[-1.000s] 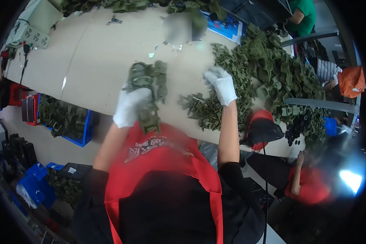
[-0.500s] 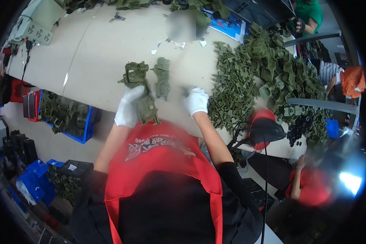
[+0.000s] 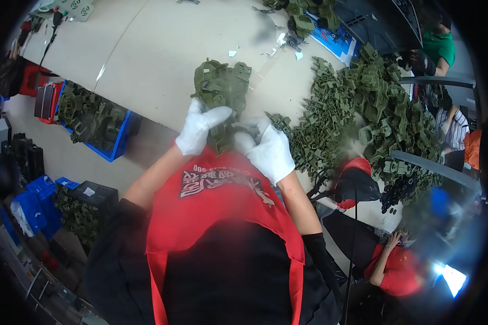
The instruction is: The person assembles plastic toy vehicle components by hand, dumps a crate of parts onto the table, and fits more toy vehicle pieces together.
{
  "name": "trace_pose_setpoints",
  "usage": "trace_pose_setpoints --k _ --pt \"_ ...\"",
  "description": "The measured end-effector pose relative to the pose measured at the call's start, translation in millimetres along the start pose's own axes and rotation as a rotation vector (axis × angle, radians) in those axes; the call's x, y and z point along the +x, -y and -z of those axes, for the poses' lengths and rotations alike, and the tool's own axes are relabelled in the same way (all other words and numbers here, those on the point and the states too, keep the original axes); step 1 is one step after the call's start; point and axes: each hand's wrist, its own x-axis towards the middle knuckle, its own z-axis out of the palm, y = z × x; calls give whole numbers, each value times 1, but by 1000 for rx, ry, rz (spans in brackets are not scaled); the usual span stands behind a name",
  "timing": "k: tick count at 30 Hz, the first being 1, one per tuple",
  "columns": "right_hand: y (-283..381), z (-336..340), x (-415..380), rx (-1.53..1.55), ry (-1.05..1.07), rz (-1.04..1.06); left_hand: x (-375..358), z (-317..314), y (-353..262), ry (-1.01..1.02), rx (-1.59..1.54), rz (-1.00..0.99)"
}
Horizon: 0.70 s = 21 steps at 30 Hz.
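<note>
My left hand (image 3: 201, 129), in a white glove, is closed on an olive-green plastic toy vehicle body (image 3: 220, 86) above the near part of the table. Its thumb lies across the body. The gloved right hand (image 3: 268, 151) is at the near end of that body, its fingers curled and pinched together. What sits between those fingertips is too small and blurred to name. Just right of the right hand begins a heap of small green plastic parts (image 3: 322, 116).
Larger green parts (image 3: 371, 86) are heaped at the right. A blue box (image 3: 114, 149) of green parts stands left of the table (image 3: 146, 65). A blue printed sheet (image 3: 333, 38) lies at the back. Co-workers in green (image 3: 442, 49) and red (image 3: 398, 271) are on the right.
My right hand has come left from beside the small-parts heap to the body in my left hand. The separate flat green part no longer lies apart on the table. The camera view has shifted.
</note>
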Motion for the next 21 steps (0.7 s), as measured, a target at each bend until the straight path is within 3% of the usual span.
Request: trace_pose_setpoints --k 2,3,5,9,12,14,19,21 --pt "15 2 -1 126 21 -432 -6 2 1 1 40 4" --pt "14 -4 -4 125 20 -437 -8 2 2 6 78 9" --pt "8 -16 -10 151 -110 -321 -8 4 9 2 39 -5" --pt "15 -22 -13 271 -182 -385 -13 7 11 13 80 -93" --pt "19 -27 -12 199 -258 -308 -17 2 5 36 87 -175" --pt "23 -28 -13 -126 -337 4 -19 8 8 48 139 -173" --pt "21 -28 -8 -63 -332 18 -18 10 3 121 293 -298" --pt "19 -29 -7 -66 -318 30 -20 5 -4 69 250 -187"
